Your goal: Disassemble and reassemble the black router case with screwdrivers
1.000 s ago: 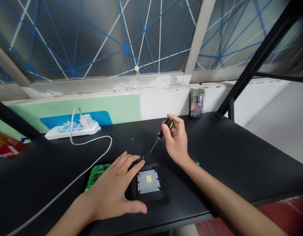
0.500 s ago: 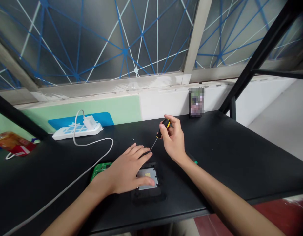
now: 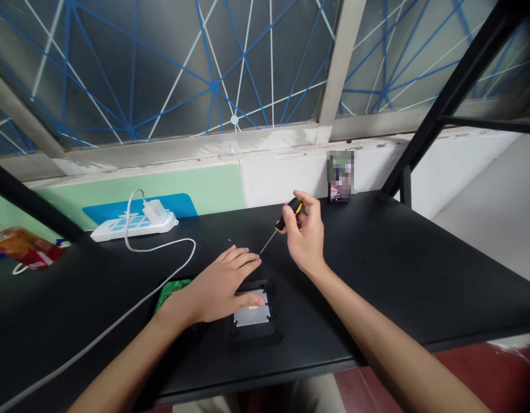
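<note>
My right hand (image 3: 306,235) grips a black and yellow screwdriver (image 3: 289,214), its thin shaft slanting down to the left. The screwdriver's tip ends beside the fingertips of my left hand (image 3: 224,284). My left hand is spread palm down, with its thumb over a silver plate (image 3: 252,316) set in a black frame (image 3: 271,330). Whether the tip touches anything is too small to tell. Partly behind my left hand and wrist lies a green circuit board (image 3: 169,291).
A white power strip (image 3: 114,229) with a plugged charger (image 3: 156,212) stands at the back left, its white cable (image 3: 114,331) crossing the black table (image 3: 398,275). A bottle (image 3: 26,248) is far left. A blurred upright item (image 3: 340,178) leans at the back wall.
My right hand and the screwdriver have risen slightly. My left hand has shifted slightly up and left in view, still spread over the plate. The whole view has also shifted a little.
</note>
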`<state>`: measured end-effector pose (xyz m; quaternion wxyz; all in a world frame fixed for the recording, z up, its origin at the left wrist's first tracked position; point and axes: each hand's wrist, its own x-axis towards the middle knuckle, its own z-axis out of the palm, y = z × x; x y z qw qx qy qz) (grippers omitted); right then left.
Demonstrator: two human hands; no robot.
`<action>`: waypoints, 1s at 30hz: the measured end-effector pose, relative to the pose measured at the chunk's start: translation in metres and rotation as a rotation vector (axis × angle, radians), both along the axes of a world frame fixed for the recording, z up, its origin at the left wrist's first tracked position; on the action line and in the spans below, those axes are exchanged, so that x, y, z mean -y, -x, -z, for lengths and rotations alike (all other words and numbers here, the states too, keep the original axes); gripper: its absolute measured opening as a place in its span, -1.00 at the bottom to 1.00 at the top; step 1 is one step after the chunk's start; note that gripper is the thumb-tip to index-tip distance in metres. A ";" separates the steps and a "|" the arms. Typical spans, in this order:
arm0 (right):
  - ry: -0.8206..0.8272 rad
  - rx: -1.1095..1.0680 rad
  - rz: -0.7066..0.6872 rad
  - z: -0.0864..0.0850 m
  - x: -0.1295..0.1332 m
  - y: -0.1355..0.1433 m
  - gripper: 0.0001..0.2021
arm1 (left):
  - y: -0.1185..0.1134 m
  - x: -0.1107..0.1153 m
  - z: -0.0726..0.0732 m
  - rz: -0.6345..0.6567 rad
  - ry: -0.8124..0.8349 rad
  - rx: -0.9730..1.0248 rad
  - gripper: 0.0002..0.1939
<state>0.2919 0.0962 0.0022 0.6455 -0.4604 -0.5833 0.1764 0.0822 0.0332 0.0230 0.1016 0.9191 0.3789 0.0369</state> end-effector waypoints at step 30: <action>0.114 1.053 -0.208 -0.005 0.033 -0.007 -0.62 | 0.037 0.038 0.023 -0.133 0.113 0.087 -0.01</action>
